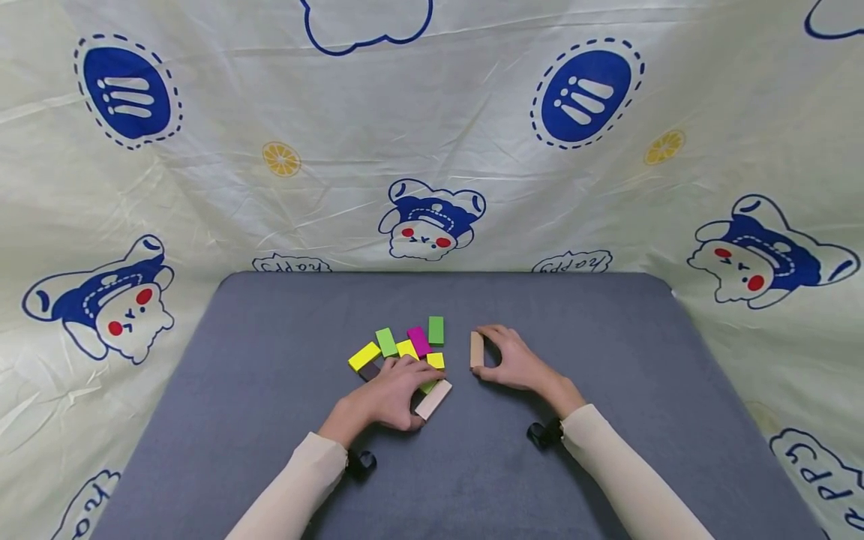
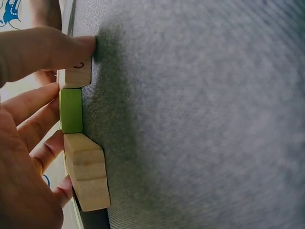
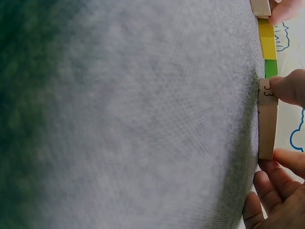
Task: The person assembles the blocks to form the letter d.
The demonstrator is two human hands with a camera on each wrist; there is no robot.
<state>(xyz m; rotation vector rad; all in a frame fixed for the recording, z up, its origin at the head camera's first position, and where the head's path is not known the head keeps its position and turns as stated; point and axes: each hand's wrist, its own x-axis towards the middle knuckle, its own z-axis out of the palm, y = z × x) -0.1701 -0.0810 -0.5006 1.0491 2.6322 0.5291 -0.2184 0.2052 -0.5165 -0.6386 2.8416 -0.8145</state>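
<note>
Sleeves (image 1: 628, 465) up front; left hand (image 1: 398, 394) pinches a pale block (image 1: 433, 400), coloured blocks (image 1: 419, 341) just beyond that hand. Right hand (image 1: 516, 361) grips a wooden block (image 1: 477, 351) thumb-to-fingertip; only that wrist's view catches its digits (image 3: 268, 90).

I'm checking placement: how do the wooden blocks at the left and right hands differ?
The left wooden block slants in the head view; the right wooden block points nearly straight ahead. The left wooden block sits close beside a green block; the right wooden block lies apart from other blocks. Both are oblong and wood-coloured.
</note>
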